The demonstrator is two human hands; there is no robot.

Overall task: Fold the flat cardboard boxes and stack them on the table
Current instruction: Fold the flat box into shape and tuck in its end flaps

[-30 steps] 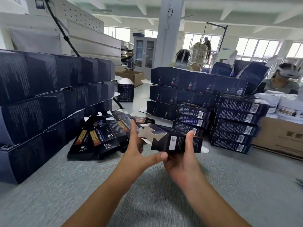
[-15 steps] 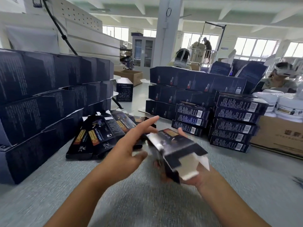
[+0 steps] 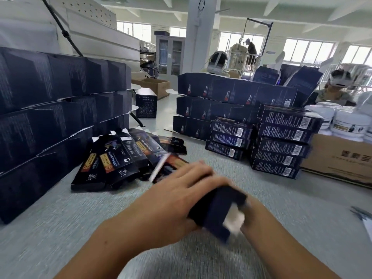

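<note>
A small dark cardboard box point(image 3: 216, 211), motion-blurred, is held low over the grey table point(image 3: 80, 228), its white end flap toward me. My left hand point(image 3: 181, 190) lies across its top with the fingers stretched over it. My right hand point(image 3: 250, 210) holds the box from beneath and behind, mostly hidden by it. A fanned pile of flat dark boxes point(image 3: 120, 158) lies just beyond my left hand. Two stacks of folded small boxes point(image 3: 281, 141) stand at the right.
Tall rows of large dark boxes point(image 3: 50, 107) wall off the left, and more of them point(image 3: 231, 97) stand at the back centre. A brown carton point(image 3: 338, 158) topped with white jars point(image 3: 332, 119) sits at the right edge, with a person point(image 3: 338, 85) behind it.
The box has turned and dropped closer to me and the table. My left hand came from beside it down onto its top. My right hand has slid under it.
</note>
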